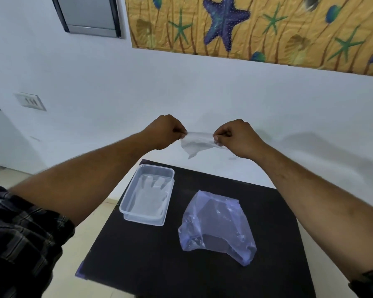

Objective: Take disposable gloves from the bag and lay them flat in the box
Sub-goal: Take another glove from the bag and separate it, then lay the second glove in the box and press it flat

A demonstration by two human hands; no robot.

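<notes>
A thin clear disposable glove (197, 144) hangs in the air above the far edge of the table, stretched between both hands. My left hand (165, 132) pinches its left end and my right hand (237, 137) pinches its right end. Below, a clear plastic box (127, 203) stands on the left part of the black table, with a glove (151, 194) lying flat inside it, fingers pointing away from me. A crumpled bluish translucent bag (218, 229) lies to the right of the box.
The black table (149, 254) is small and stands against a white wall; pale floor shows to its left. A starfish picture (246, 29) hangs above, and a wall switch (30, 101) sits at the left.
</notes>
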